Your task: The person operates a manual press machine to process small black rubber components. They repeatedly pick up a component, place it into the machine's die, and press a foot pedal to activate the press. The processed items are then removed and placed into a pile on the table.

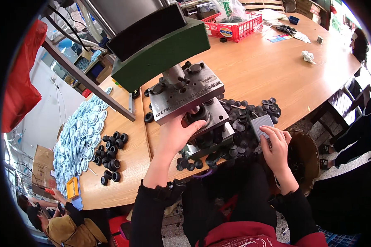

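My left hand (178,133) reaches between the plates of a bench press, its thumb laid along a black rubber wheel (198,116) on the lower part of the metal die. The fingers on its far side are partly hidden under the upper die plate (187,91). At the right, my right hand (277,149) has bent fingers on the near edge of a grey ribbed rectangular block (261,124). This block sits over a pile of small black rubber discs (240,138) heaped around the die's right side. The green press head (163,55) stands above the upper plate.
Black wheels (111,154) lie left of the press, beside a large heap of pale blue parts (80,133). A red crate (235,29) stands at the back. Below the table's right edge is a round bin (303,158). Another person (68,226) works at lower left.
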